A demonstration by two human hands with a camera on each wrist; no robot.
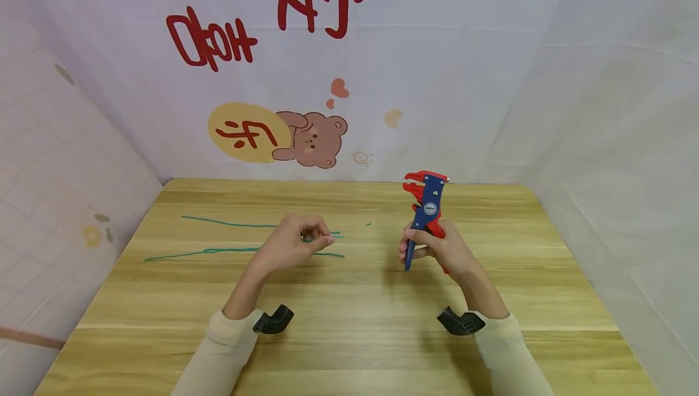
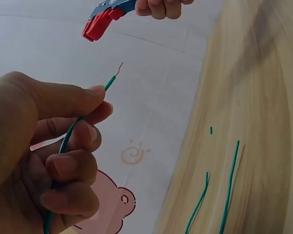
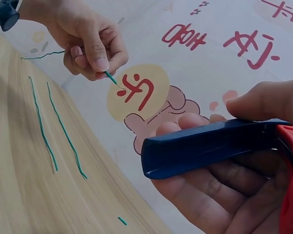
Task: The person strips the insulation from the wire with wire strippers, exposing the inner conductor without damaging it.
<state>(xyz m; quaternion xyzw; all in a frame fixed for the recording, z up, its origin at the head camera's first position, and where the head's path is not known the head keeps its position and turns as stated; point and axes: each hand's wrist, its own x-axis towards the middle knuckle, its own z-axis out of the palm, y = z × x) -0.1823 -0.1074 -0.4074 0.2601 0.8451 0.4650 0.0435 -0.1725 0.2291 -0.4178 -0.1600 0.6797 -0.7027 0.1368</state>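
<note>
Between thumb and forefinger, my left hand [image 1: 292,244] pinches a green wire [image 2: 110,82] whose end shows bare copper in the left wrist view; the rest of it runs back across the palm. My right hand [image 1: 445,247] grips a blue and red wire stripper [image 1: 430,202] by its handles, held up with the red jaws at the top and apart. In the right wrist view the blue handle [image 3: 200,148] lies across the fingers. The stripper is to the right of the wire and does not touch it.
Two more green wires, one farther back [image 1: 229,224] and one nearer [image 1: 330,255], lie on the wooden table [image 1: 349,323]. A short green piece [image 1: 368,224] lies between the hands. A printed cloth [image 1: 437,68] hangs behind the table.
</note>
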